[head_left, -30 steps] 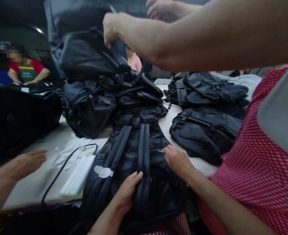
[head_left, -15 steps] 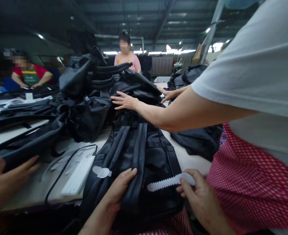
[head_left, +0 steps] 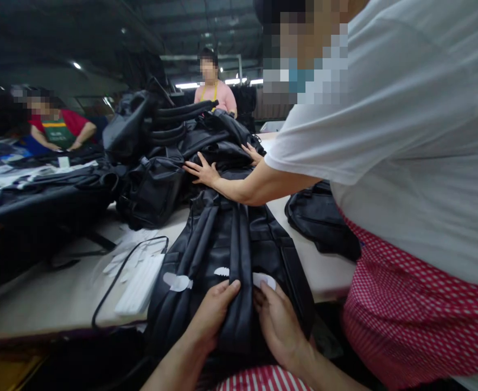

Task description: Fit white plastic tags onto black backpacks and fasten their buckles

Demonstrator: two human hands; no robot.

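Observation:
A black backpack (head_left: pixel 265 222) lies in front of me with its two shoulder straps facing up. My left hand (head_left: pixel 212 312) is closed on the right-hand shoulder strap (head_left: pixel 240 255), thumb on top. Between the thumb and fingers of my right hand (head_left: pixel 279 323) is the rounded end of a white toothed plastic strip (head_left: pixel 264 280). The strip runs under that strap, and its toothed tip shows on the other side, above my left thumb. Around the left-hand shoulder strap (head_left: pixel 200 247) sits another white strip (head_left: pixel 177 282).
A stack of white strips (head_left: pixel 141 285) lies on the table (head_left: pixel 324 274) at the left, beside a black cord. Black bags (head_left: pixel 151 187) are piled beyond. A co-worker in a white shirt (head_left: pixel 418 125) leans in from the right, hands on the pile. Two other people stand farther back.
My right hand has moved left to the strap, and the toothed strip has passed beneath it. The co-worker at the right leans further in. The hand at far left has mostly left view.

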